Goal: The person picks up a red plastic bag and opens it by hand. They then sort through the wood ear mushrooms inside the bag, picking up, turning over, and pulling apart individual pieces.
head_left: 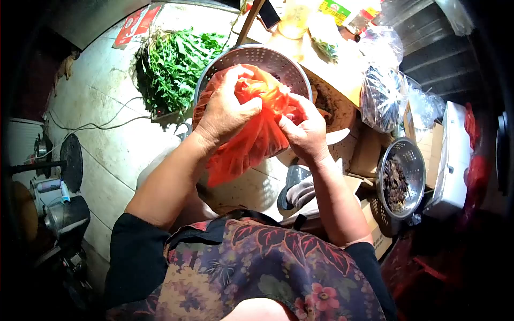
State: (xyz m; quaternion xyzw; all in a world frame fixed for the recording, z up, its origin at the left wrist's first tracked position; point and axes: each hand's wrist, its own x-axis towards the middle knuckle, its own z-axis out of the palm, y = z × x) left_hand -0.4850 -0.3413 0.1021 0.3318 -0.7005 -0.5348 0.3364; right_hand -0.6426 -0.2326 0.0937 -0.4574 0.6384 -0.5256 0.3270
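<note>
Both hands' fingers — left (227, 107), right (307, 128) — pinch the red plastic bag (249, 144). Behind the fingertips sits a perforated metal colander (289, 64).

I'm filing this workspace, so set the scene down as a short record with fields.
left hand: left hand grips the gathered red plastic bag
right hand: right hand pinches the bag near its knot-like bunch
bag contents: cannot tell
nearest vessel: large metal colander, partly hidden by the bag
left side: heap of leafy greens
right side: smaller colander holding dark, shriveled pieces
</note>
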